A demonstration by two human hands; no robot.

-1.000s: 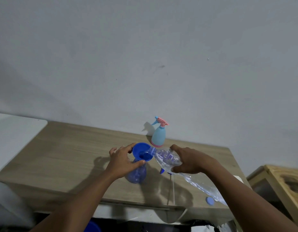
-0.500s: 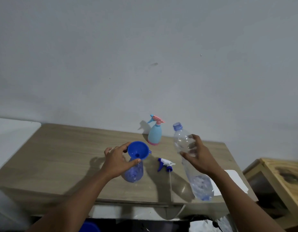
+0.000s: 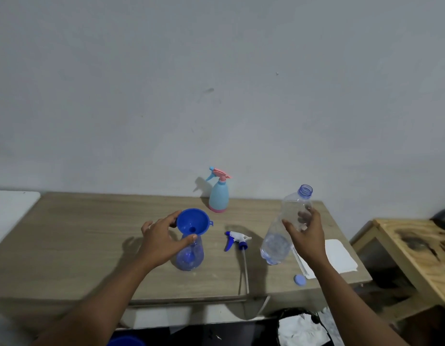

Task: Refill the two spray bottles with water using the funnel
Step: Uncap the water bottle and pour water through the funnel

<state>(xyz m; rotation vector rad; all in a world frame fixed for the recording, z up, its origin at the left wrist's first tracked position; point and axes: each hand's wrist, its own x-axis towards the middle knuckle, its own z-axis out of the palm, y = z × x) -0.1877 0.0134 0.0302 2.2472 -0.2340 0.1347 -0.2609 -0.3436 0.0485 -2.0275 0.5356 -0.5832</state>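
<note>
Back from its pour, the water bottle point(image 3: 278, 238) now leans nearly upright in our gripping right hand point(image 3: 307, 237) by the bench's point(image 3: 91, 233) right edge, while our left hand point(image 3: 164, 242) holds the funnel point(image 3: 193, 222) atop the clear spray bottle point(image 3: 190, 257) mid-bench.

open tabletop point(image 3: 91, 233) left – trigger head point(image 3: 237, 239) lies between funnel point(image 3: 193, 222) and water bottle point(image 3: 285, 228).

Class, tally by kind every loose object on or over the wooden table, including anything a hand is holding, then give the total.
Spray bottles: 2 (light blue spray bottle, clear spray bottle)
Funnel: 1
Loose spray head: 1
Water bottle: 1
Bottle cap: 1
White pad: 1
Total: 7
</note>
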